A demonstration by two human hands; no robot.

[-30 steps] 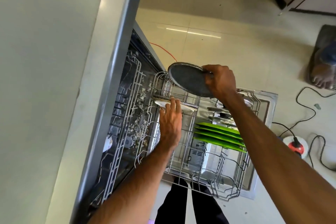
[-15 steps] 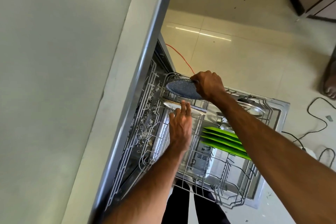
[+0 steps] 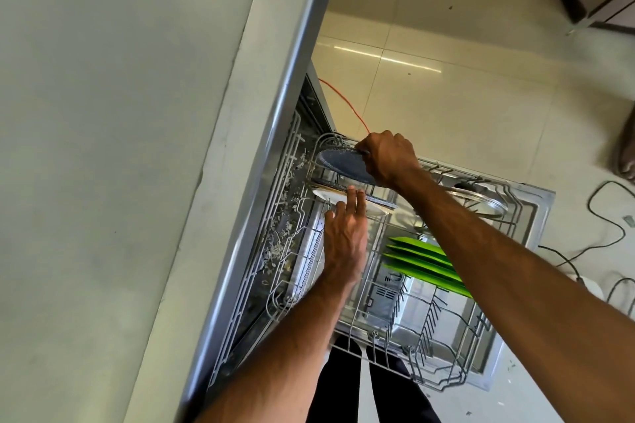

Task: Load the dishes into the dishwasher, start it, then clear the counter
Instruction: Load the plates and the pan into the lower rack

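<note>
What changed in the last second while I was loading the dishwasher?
The right hand, gripping the grey plate throughout, lowered it from above the rack into its far corner, behind the white plate. The left hand stayed with straight fingers on the white plate; green plates unmoved.

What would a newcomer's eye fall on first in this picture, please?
The bright green plates stand out, slotted in the pulled-out dishwasher rack, right of centre. At the rack's far end, the right hand grips a speckled plate, while the left hand touches a white plate below it with straight fingers.
</note>
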